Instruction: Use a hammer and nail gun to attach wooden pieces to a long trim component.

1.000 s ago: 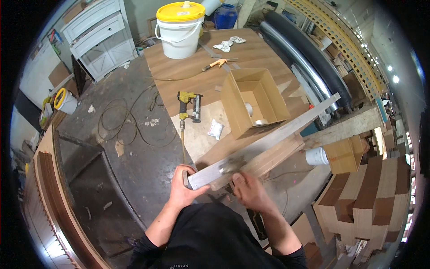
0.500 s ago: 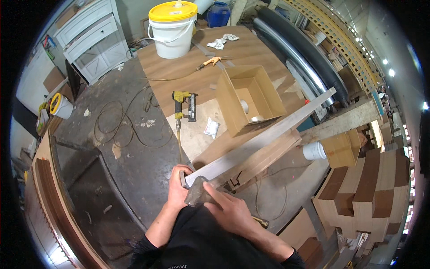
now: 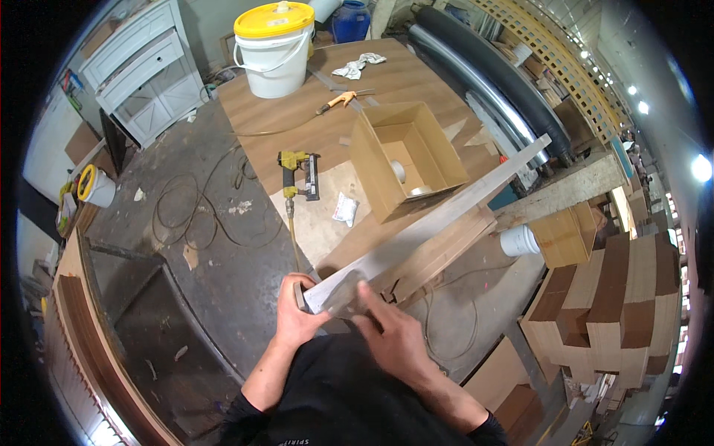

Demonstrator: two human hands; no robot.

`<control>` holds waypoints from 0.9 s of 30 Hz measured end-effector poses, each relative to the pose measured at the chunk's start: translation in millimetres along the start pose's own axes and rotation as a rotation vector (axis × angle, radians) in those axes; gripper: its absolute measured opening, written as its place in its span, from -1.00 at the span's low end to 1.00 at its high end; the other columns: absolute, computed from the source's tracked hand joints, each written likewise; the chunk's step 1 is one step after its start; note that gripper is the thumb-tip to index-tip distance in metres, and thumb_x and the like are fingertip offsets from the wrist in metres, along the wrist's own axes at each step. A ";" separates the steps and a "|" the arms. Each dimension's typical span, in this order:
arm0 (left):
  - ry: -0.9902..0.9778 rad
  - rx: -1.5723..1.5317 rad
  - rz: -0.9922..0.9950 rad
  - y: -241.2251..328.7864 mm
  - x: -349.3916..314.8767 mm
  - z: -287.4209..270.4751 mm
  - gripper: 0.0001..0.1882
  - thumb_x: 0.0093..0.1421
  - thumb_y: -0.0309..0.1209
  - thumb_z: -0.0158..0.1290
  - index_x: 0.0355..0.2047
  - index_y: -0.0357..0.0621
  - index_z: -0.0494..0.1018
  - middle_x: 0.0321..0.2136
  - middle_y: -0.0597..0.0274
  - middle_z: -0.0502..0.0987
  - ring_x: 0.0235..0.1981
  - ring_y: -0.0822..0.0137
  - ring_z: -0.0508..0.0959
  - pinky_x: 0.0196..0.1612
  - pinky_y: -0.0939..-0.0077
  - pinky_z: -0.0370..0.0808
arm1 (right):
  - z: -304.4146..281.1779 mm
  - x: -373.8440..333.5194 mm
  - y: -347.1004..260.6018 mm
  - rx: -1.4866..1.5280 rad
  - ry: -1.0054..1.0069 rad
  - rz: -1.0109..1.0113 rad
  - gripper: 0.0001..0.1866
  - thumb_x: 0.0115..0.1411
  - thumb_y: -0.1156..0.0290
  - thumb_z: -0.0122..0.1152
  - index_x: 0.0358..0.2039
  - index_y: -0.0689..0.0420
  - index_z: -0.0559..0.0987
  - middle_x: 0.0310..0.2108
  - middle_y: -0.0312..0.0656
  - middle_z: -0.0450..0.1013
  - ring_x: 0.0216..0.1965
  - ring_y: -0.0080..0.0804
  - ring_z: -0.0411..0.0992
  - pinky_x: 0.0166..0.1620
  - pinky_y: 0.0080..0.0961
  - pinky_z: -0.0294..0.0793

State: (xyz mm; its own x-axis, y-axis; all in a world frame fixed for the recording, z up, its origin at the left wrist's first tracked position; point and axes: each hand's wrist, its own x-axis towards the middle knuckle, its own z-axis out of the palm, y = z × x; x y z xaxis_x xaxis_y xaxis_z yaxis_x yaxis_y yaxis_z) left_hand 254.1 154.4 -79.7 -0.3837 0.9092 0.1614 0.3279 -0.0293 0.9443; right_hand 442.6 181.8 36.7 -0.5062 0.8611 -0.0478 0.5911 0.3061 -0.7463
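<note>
A long whitish-grey board (image 3: 424,233) slants from near my body toward the far right. My left hand (image 3: 296,312) is closed round its near end, fingers on the far side and thumb toward me. Over that end, my right hand (image 3: 394,338) grips a grey-brown block (image 3: 348,290), smeared by motion, with the index finger laid along it. The block lies against the board's top face, close to my left thumb. Beside the long board runs a brown wooden board (image 3: 439,256), partly hidden underneath.
Beyond the board, the wood-topped table (image 3: 282,123) holds an open cardboard box (image 3: 379,167), yellow-black nail gun (image 3: 295,175), small white packet (image 3: 345,209), air blow gun (image 3: 338,102) and yellow-lidded bucket (image 3: 275,67). Stacked cartons (image 3: 595,312) stand right. A hose (image 3: 197,215) coils on the floor.
My right hand and the block have moved up the board, away from its near end. My left hand keeps its grip. The whole view has shifted slightly.
</note>
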 end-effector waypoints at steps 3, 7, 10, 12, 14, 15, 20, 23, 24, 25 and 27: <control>0.000 0.061 0.074 8.4 3.5 -1.7 -0.52 -0.10 -0.43 0.38 -0.25 -0.15 0.33 -0.27 0.04 0.48 -0.25 0.10 0.52 -0.11 0.30 0.46 | -5.1 2.7 5.8 0.054 0.154 -0.026 -0.39 0.19 0.45 0.35 0.27 0.04 0.43 0.02 0.05 0.54 -0.04 -0.05 0.57 -0.04 -0.27 0.58; -0.003 -0.045 0.026 -12.1 0.2 1.5 -0.50 -0.12 -0.39 0.41 -0.26 -0.15 0.34 -0.28 0.04 0.48 -0.24 0.10 0.53 -0.11 0.29 0.46 | 2.0 -5.0 -13.0 0.033 -0.135 -0.046 -0.40 0.17 0.42 0.36 0.25 0.04 0.44 0.03 0.03 0.54 -0.05 -0.04 0.57 -0.03 -0.25 0.58; -0.002 -0.049 -0.002 2.8 0.8 -2.6 -0.44 -0.18 -0.35 0.46 -0.26 -0.15 0.34 -0.28 0.06 0.48 -0.23 0.11 0.52 -0.10 0.30 0.45 | 2.9 -1.8 4.0 -0.070 -0.004 -0.026 -0.40 0.17 0.44 0.37 0.24 0.08 0.45 0.01 0.04 0.54 -0.07 -0.03 0.57 -0.04 -0.26 0.58; -0.004 0.054 0.037 12.4 3.5 -4.1 -0.40 -0.23 -0.34 0.49 -0.25 -0.14 0.34 -0.26 0.09 0.47 -0.21 0.13 0.51 -0.10 0.30 0.45 | -5.7 3.3 11.7 -0.051 0.083 -0.006 -0.41 0.19 0.49 0.35 0.25 0.14 0.44 -0.02 0.04 0.57 -0.13 -0.17 0.62 -0.08 -0.37 0.58; -0.002 0.017 -0.015 9.4 1.6 -2.5 -0.37 -0.26 -0.33 0.52 -0.25 -0.14 0.34 -0.26 0.10 0.46 -0.20 0.14 0.49 -0.09 0.30 0.45 | -10.0 6.6 23.1 0.091 0.231 0.089 -0.43 0.22 0.53 0.31 0.25 0.22 0.43 -0.07 0.02 0.59 -0.18 -0.38 0.59 -0.10 -0.48 0.56; -0.012 -0.007 -0.023 6.3 1.0 -1.4 -0.37 -0.25 -0.32 0.52 -0.26 -0.14 0.34 -0.26 0.10 0.45 -0.20 0.13 0.49 -0.08 0.30 0.44 | -12.0 6.8 28.1 0.116 0.235 0.061 -0.43 0.28 0.53 0.23 0.30 0.23 0.36 -0.17 -0.10 0.59 -0.29 -0.54 0.51 -0.22 -0.58 0.54; -0.030 -0.005 -0.017 3.2 0.7 -2.1 -0.36 -0.24 -0.31 0.53 -0.26 -0.15 0.34 -0.26 0.09 0.45 -0.20 0.13 0.50 -0.07 0.29 0.44 | -27.2 10.7 24.6 0.555 0.135 0.279 -0.51 0.44 0.39 0.01 0.34 0.21 0.29 -0.40 -0.24 0.51 -0.53 -0.63 0.35 -0.45 -0.66 0.37; -0.039 0.004 0.006 3.7 1.2 -4.0 -0.36 -0.23 -0.31 0.53 -0.25 -0.15 0.34 -0.26 0.10 0.45 -0.20 0.14 0.50 -0.07 0.29 0.44 | -34.4 21.7 40.7 0.646 0.039 0.451 -0.66 0.52 0.19 -0.18 -0.12 0.19 0.46 -0.56 -0.28 0.38 -0.65 -0.57 0.28 -0.53 -0.61 0.31; -0.035 0.009 0.019 5.3 1.8 -3.7 -0.36 -0.23 -0.32 0.53 -0.25 -0.15 0.34 -0.26 0.10 0.44 -0.21 0.14 0.49 -0.07 0.29 0.44 | -36.6 24.4 42.6 0.646 0.038 0.452 -0.66 0.52 0.19 -0.18 -0.12 0.19 0.46 -0.56 -0.28 0.38 -0.65 -0.57 0.28 -0.53 -0.61 0.31; -0.030 0.014 0.032 6.0 2.3 -3.4 -0.37 -0.22 -0.33 0.53 -0.25 -0.15 0.33 -0.26 0.11 0.44 -0.22 0.15 0.49 -0.07 0.30 0.44 | -38.8 26.9 43.9 0.651 0.009 0.532 -0.67 0.52 0.19 -0.18 -0.17 0.18 0.44 -0.57 -0.30 0.36 -0.67 -0.57 0.27 -0.55 -0.60 0.30; -0.030 0.001 0.036 4.9 3.7 -1.9 -0.37 -0.22 -0.33 0.53 -0.25 -0.15 0.34 -0.27 0.12 0.44 -0.22 0.16 0.49 -0.07 0.30 0.44 | -35.3 26.5 55.8 0.652 -0.016 0.614 -0.67 0.52 0.19 -0.18 -0.23 0.17 0.43 -0.58 -0.31 0.35 -0.68 -0.56 0.26 -0.56 -0.59 0.28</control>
State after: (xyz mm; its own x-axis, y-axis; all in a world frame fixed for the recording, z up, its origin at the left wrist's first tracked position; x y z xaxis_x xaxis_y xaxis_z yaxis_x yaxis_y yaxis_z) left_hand 252.7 156.8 -74.0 -0.3461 0.9195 0.1864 0.3419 -0.0614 0.9377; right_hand 484.3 236.1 17.2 -0.2296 0.7902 -0.5682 0.2889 -0.5021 -0.8151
